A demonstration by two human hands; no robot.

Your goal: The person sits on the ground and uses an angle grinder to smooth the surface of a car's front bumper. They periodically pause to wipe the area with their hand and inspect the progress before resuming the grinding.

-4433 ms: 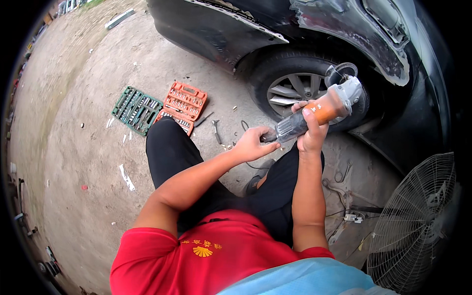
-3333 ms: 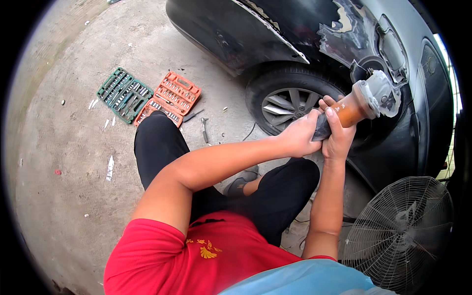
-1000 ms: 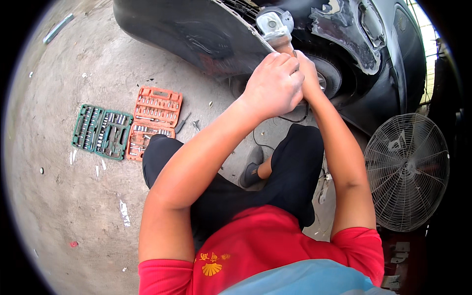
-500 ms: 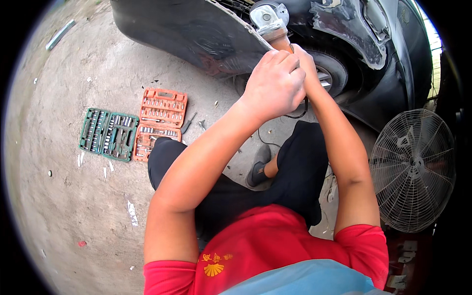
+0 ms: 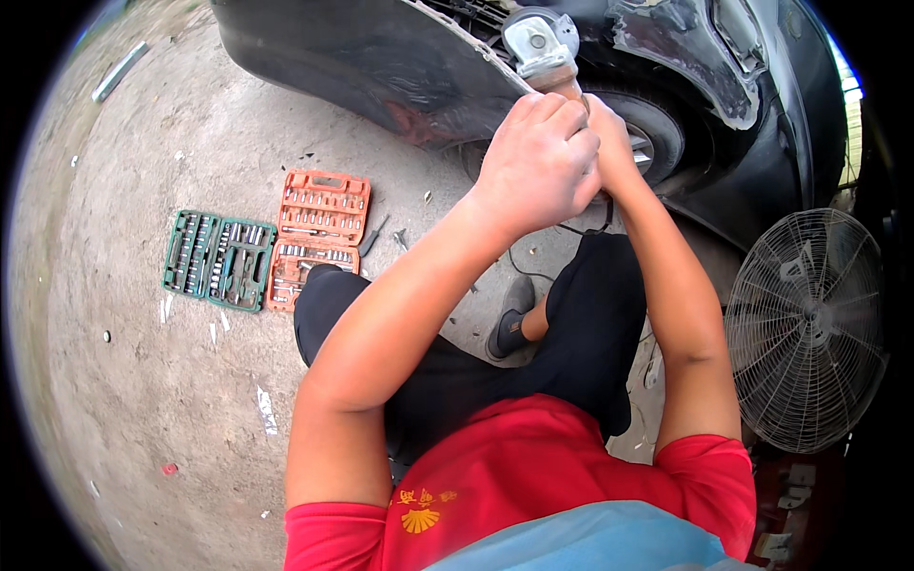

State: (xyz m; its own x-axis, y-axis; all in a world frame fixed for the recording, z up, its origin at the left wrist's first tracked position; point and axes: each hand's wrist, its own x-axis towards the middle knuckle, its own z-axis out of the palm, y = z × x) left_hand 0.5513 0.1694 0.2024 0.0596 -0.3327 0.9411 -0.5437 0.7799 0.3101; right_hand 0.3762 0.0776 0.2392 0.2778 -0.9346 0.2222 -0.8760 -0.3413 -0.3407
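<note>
My left hand (image 5: 539,164) and my right hand (image 5: 610,141) both grip an angle grinder (image 5: 540,49) with a grey head and orange body. The left hand is closed over its rear part and hides much of it; the right hand wraps the body from the right, behind the left. The grinder's disc and guard sit at the ragged, pale edge of a loose dark car panel (image 5: 352,67), beside a sanded, patchy dark fender (image 5: 685,57). Whether the disc touches the panel I cannot tell. Below the hands is a partly hidden wheel (image 5: 647,143).
A green socket case (image 5: 243,266) and an orange one (image 5: 324,205) lie open on the concrete floor (image 5: 143,381), with loose tools (image 5: 374,235) beside them. A wire floor fan (image 5: 804,328) stands at my right. A cable (image 5: 533,271) runs beneath my hands, near my foot (image 5: 509,314).
Over the last few seconds the grinder has moved from above the wheel up to the panel's edge, its head turned away from me. In the last second it has barely moved.
</note>
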